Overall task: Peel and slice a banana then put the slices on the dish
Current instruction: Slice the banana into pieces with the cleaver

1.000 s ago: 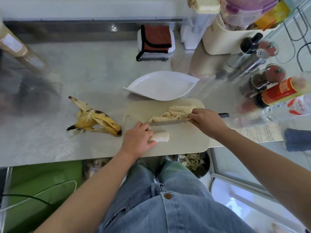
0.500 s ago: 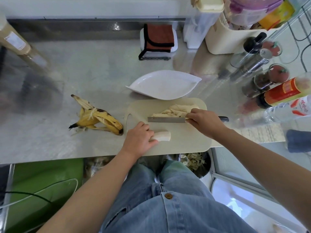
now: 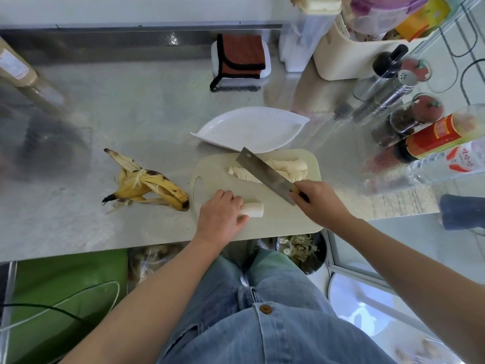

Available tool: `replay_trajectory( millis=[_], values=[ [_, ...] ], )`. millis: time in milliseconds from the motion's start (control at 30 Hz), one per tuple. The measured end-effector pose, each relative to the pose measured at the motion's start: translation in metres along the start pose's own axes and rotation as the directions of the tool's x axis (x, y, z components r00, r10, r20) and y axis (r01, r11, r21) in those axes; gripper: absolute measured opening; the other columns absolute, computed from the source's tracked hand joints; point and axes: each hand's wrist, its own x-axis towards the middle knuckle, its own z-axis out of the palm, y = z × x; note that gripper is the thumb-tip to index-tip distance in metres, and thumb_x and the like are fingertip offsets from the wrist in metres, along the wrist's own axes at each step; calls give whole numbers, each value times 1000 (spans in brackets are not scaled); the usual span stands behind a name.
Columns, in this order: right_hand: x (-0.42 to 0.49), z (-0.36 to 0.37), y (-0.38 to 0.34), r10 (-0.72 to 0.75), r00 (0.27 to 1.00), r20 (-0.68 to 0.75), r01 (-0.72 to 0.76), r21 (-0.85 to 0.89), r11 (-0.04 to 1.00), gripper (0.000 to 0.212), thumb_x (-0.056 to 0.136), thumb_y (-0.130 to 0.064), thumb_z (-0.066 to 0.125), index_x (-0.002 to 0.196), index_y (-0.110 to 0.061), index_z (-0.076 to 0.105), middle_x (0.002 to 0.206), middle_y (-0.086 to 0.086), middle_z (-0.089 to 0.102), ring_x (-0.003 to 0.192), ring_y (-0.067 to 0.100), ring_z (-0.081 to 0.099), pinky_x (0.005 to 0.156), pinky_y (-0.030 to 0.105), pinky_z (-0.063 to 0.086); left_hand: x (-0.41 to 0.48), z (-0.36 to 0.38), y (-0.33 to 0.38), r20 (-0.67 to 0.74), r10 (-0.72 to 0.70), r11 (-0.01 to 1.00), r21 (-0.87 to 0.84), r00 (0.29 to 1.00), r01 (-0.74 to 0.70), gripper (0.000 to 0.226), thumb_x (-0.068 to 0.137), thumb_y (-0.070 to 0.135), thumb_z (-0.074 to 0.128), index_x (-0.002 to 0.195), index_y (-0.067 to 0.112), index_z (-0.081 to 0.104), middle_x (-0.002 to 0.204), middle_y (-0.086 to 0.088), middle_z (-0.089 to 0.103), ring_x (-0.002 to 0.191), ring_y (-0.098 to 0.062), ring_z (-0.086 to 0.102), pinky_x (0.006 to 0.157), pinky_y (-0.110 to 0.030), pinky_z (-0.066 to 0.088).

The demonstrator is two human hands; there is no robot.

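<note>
Right now I see my left hand (image 3: 221, 214) on the near left part of the cream cutting board (image 3: 288, 222), fingers curled over one end of a peeled banana piece (image 3: 254, 208) and pinning it to the board. My right hand (image 3: 319, 203) is clenched round the handle of a cleaver-style knife (image 3: 265, 174). The blade slants from my fist up toward the far left, its tip near the rim of the white leaf-shaped dish (image 3: 252, 130). Under and beyond the blade lies a heap of cut banana strips (image 3: 298, 165) on the far side of the board; I cannot tell whether the steel touches them. The dish sits just beyond the board on the steel counter (image 3: 131, 114). A banana peel (image 3: 147, 185) lies splayed on the counter left of the board.
</note>
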Motion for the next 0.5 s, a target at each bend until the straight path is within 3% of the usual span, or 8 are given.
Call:
replay_trajectory(
  millis=[167,500],
  values=[
    [-30,5,-6,57,998,20,-59,64,996,26,89,-14,57,65,-4,52,55,6,51,49,22,47,51,36,39,6,6,10,-8,-15,1000,18,1000,15,27,65,35,79,78,14,68,73,-2,60,70,-21,56,47,-29,45],
    [-75,34,-29,132,988,-84,-130,31,991,23,86,-9,59,67,-9,46,59,-2,42,51,23,43,48,37,39,5,3,13,-16,-15,999,44,1000,16,30,78,42,70,89,15,68,80,-2,59,73,-18,53,61,-31,44]
  ],
)
